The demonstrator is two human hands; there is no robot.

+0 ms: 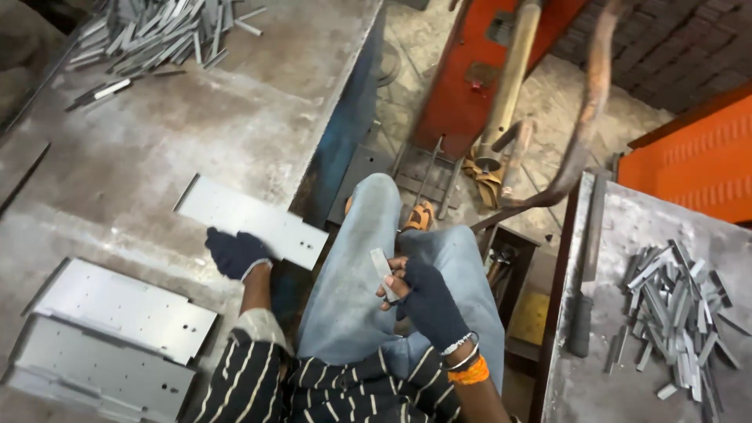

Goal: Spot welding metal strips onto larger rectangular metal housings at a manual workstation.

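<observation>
The grey steel desk (157, 149) fills the whole left side, dusty and scuffed, its blue edge dropping off toward the middle. Over at 3 o'clock stands a second desk (619, 235), and beyond it, up at 12 to 1 o'clock, the orange machine (462, 86) with its brass-coloured arm (509, 78) slanting down. At 8 o'clock lies a stack of flat perforated plates (117, 329). A long bent sheet-metal panel (251, 219) rests near the desk's edge, just left of centre — the gloved left hand (235, 252) is clamped over its lower edge, fingers curled tight around the metal. The seated person's knees in pale jeans (360, 266) sit at centre. The gloved right hand (427, 301), bangles at the wrist, pinches a small metal strip (381, 270) between fingertips and thumb, held upright above the lap at about 6 o'clock from the panel's right end. Heaps of similar short strips lie at 11 o'clock (157, 31) on the big desk and at 4 o'clock (674, 313) on the other one
</observation>
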